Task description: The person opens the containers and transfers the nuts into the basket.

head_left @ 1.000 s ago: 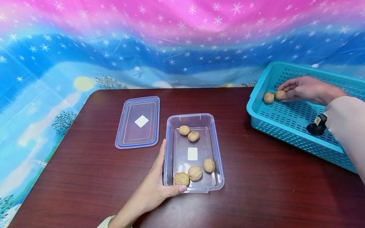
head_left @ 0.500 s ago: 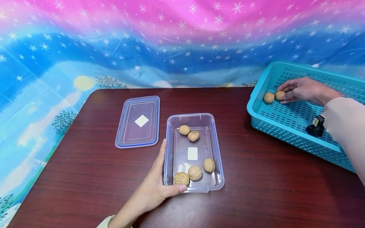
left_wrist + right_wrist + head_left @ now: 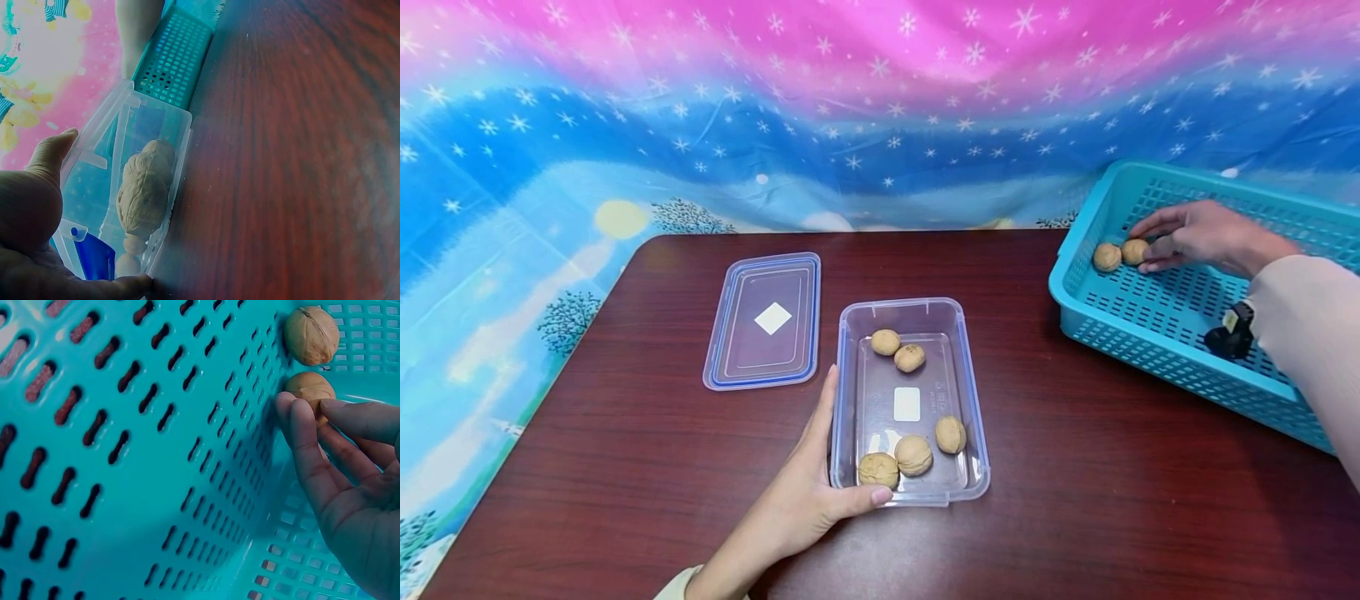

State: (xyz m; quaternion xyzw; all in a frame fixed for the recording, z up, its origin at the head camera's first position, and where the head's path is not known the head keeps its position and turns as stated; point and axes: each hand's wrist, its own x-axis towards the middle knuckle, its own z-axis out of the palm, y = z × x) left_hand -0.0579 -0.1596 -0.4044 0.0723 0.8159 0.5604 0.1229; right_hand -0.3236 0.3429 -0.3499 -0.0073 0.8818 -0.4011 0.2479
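In the head view, a clear plastic food container [image 3: 967, 358] with several walnuts inside stands on the table. My left hand [image 3: 808, 492] grips its near left corner, thumb along the front rim and fingers against the left side; the left wrist view shows this hand [image 3: 31, 219] beside the walnuts [image 3: 142, 194]. Over at the right, my right hand [image 3: 1213, 237] reaches into a turquoise basket [image 3: 1157, 360] and pinches a walnut [image 3: 1134, 252] between thumb and fingers. A second walnut [image 3: 1107, 257] lies right beside it, near the basket's left wall. The right wrist view shows the pinched walnut [image 3: 310, 387] partly covered by fingertips.
A clear lid [image 3: 745, 333] with a blue seal lies flat to the left of the container. The dark wooden table [image 3: 625, 467] ends at a snowflake-patterned cloth [image 3: 865, 125] behind. A black wrist device [image 3: 1231, 333] hangs below the right sleeve inside the basket.
The right hand has barely shifted; its fingers stay around the same walnut, which has moved only slightly. The left hand and the container keep their place.
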